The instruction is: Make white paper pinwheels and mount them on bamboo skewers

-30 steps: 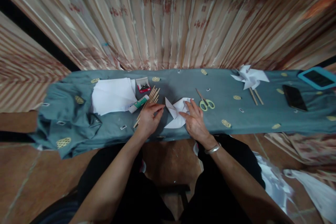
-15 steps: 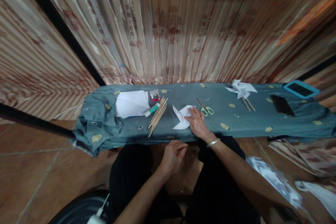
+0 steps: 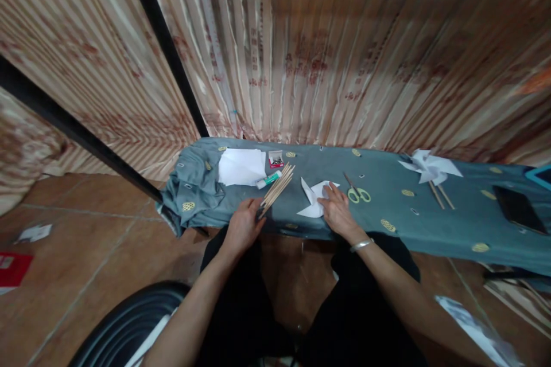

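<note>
My left hand (image 3: pixel 245 223) is at the near end of a bundle of thin wooden sticks (image 3: pixel 279 188), its fingers closed at their lower tips. How many sticks it grips I cannot tell. My right hand (image 3: pixel 338 210), with a silver bangle at the wrist, holds a folded white paper pinwheel (image 3: pixel 313 206) down on the cloth, thumb and fingers on its right side. Just right of that hand lie scissors (image 3: pixel 359 194) with pale green handles. A green and white glue stick (image 3: pixel 269 179) touches the sticks on their left.
White paper sheets (image 3: pixel 241 167) lie at the left, beside a small red box (image 3: pixel 275 159) of small items. Farther right are finished-looking pinwheels (image 3: pixel 430 167) on sticks and a black phone (image 3: pixel 519 208). A blue-framed object (image 3: pixel 540 176) sits at the right edge. A patterned cloth (image 3: pixel 396 212) covers the narrow table.
My left hand has moved from above my lap up and left to the sticks. My right hand stays on the paper pinwheel. The view has swung to the left.
</note>
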{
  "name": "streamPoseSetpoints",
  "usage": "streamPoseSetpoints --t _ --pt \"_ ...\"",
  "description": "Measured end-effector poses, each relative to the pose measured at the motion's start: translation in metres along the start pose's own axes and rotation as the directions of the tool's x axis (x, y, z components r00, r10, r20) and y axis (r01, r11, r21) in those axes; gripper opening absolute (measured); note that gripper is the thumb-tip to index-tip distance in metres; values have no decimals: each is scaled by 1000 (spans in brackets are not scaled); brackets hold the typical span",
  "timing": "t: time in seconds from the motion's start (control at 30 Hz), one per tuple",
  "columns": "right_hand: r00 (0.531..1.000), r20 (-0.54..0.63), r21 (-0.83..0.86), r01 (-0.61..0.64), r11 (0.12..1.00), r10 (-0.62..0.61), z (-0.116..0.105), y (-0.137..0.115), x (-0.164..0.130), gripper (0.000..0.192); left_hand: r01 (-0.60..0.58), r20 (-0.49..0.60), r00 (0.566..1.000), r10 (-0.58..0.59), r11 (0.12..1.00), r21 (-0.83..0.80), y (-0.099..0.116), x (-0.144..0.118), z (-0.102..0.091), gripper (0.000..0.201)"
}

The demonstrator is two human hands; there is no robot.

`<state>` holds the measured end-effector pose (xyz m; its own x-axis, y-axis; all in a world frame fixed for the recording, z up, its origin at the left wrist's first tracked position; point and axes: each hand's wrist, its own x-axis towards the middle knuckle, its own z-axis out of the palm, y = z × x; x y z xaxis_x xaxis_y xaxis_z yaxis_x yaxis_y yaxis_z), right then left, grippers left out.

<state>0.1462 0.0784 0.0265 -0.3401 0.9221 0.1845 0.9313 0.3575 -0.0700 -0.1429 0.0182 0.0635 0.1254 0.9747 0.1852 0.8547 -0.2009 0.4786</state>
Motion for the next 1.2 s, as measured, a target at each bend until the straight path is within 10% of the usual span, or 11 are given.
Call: streamPoseSetpoints --t 0.27,0.97,1.2 --pt "998 -44 19 42 999 -41 6 7 0 36 176 250 941 -229 960 217 2 13 -1 45" --pt "999 -28 167 -17 986 22 1 15 2 38 222 156 951 -267 941 257 27 35 10 42" --pt "999 -25 176 46 983 -43 1 19 5 36 123 -54 990 -132 981 -153 66 41 6 37"
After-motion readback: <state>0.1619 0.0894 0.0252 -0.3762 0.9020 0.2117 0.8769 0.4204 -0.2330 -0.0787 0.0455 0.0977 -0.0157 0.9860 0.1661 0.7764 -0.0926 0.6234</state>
